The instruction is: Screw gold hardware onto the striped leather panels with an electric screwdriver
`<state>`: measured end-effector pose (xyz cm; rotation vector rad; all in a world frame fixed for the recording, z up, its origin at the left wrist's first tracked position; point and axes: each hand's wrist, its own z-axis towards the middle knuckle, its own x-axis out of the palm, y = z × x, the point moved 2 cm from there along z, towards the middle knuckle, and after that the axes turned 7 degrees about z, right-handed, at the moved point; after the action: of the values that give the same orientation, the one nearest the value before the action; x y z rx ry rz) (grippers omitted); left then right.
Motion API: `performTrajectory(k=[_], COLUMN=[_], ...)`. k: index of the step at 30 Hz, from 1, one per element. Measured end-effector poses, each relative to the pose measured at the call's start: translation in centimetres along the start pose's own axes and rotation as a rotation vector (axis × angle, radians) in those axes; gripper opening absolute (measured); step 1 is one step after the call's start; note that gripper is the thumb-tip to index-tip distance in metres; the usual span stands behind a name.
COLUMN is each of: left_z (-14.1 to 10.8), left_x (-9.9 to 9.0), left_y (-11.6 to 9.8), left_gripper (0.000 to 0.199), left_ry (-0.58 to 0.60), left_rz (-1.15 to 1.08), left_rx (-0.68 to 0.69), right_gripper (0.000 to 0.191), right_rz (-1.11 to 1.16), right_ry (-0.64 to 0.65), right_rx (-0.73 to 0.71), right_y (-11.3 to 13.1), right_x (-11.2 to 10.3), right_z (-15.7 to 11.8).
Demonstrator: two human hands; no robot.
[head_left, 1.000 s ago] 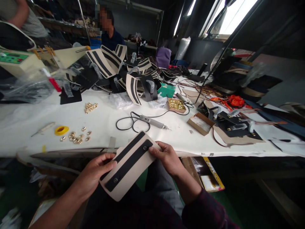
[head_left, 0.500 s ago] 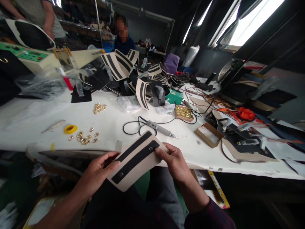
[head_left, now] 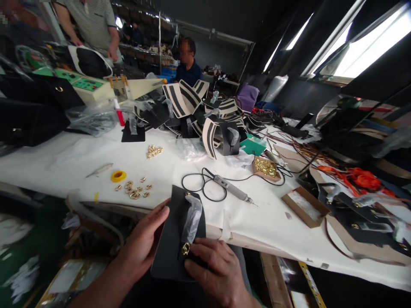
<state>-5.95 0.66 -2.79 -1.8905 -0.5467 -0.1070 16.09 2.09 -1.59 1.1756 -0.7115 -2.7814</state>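
Note:
A black leather bag flap [head_left: 170,252] is tilted up at the table's front edge, its black face toward me. My left hand [head_left: 139,244] grips its left edge, thumb in front and the other fingers behind. On the flap is a handle wrapped in clear plastic [head_left: 193,218], with gold fittings at both ends. My right hand [head_left: 218,267] is closed at the flap's lower right, thumb and fingertips at the lower gold fitting [head_left: 185,248]. Whether the fingertips pinch the fitting or the flap's edge is partly hidden.
On the white table [head_left: 257,231] lie a corded electric screwdriver [head_left: 233,189], several gold rings [head_left: 135,191], a yellow tape roll [head_left: 118,176] and a box of gold parts [head_left: 266,167]. Striped flaps [head_left: 183,100] are piled behind. Two co-workers [head_left: 191,70] are across the table.
The flap has been turned over, from its beige-and-black striped side to the black side with the handle. My right hand has moved from its upper right corner to the lower gold fitting. The view has shifted left.

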Motion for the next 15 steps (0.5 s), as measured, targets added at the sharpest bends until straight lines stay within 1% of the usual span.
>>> performTrajectory(k=[3,6,9,11,12,13,15], left_z=[0.7,1.5,2.2,2.6,2.7,2.7,2.5], left_x=[0.2,0.2,0.0,-0.3,-0.4,-0.6,-0.9], left_y=[-0.1,-0.2,-0.5,-0.9,-1.1,-1.3,-1.8], left_gripper=[0.064,0.058,0.053,0.050,0.049,0.047,0.045], left_ry=[0.093,0.174,0.160,0.130,0.117,0.105,0.089], left_rz=[-0.172,-0.170,-0.169,-0.168,-0.156,-0.137,-0.078], left_rx=[-0.077,-0.098,-0.112,-0.097,-0.081,-0.060,-0.006], right_gripper=[0.032,0.028,0.026,0.030,0.032,0.033,0.029], right_rz=[-0.047,-0.079,-0.037,0.075,0.151,0.225,0.319], right_ry=[0.045,0.120,0.219,0.249,0.230,0.176,-0.006], right_rx=[-0.028,-0.040,0.029,0.104,0.143,0.183,0.274], right_y=[-0.9,-1.7,-1.8,-1.8,-1.8,-1.9,-2.6], right_x=[1.7,2.0,1.2,0.3,-0.2,-0.8,-1.9], right_z=[-1.9,-2.8,-1.9,-0.4,0.6,1.5,3.6])
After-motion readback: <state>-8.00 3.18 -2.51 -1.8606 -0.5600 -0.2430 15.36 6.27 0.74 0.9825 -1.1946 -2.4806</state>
